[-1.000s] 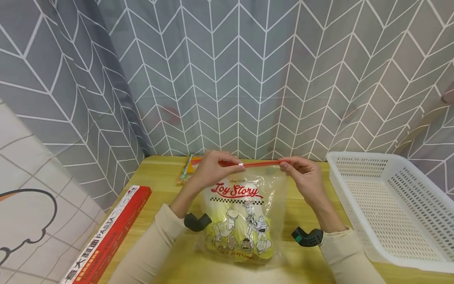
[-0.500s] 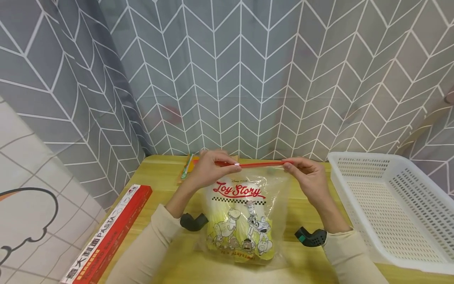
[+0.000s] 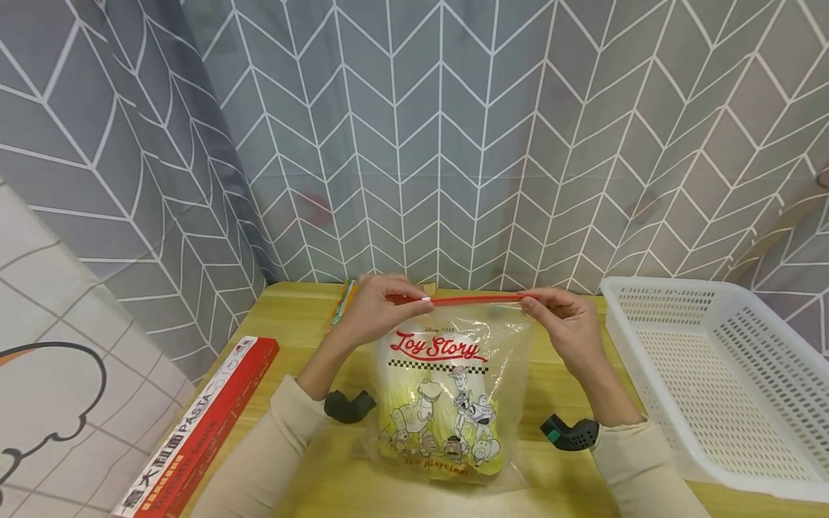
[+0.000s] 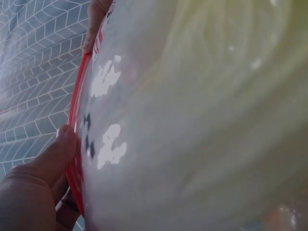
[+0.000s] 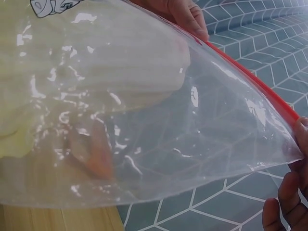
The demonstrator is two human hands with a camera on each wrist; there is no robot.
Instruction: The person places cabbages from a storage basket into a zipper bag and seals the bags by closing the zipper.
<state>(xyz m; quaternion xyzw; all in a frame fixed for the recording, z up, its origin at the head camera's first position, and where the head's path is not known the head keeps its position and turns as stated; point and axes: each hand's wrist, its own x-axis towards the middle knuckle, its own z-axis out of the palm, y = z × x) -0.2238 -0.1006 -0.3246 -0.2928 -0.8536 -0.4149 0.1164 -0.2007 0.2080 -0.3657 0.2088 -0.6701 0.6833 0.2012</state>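
A clear zip bag [image 3: 447,403] printed with "Toy Story" and cartoon figures stands upright on the table, with a pale yellow-white leafy vegetable like a napa cabbage [image 5: 144,72] inside. Along its top runs a red zip strip [image 3: 482,298] with a small white slider [image 3: 425,298]. My left hand [image 3: 378,313] pinches the strip at the slider between thumb and fingers. At the strip's far right end, my right hand [image 3: 565,327] pinches the bag's top corner. The left wrist view shows the left thumb [image 4: 62,144] pressed on the red strip.
A red and white pasta box [image 3: 207,421] lies along the table's left side. A white perforated plastic basket [image 3: 667,284] stands at the right. Behind the left hand lies an orange and green packet [image 3: 342,308]. A patterned grey curtain [image 3: 453,144] hangs behind the table [image 3: 291,309].
My left hand has slid left along the red strip with the white slider. The right hand has shifted slightly right and keeps its pinch on the corner.
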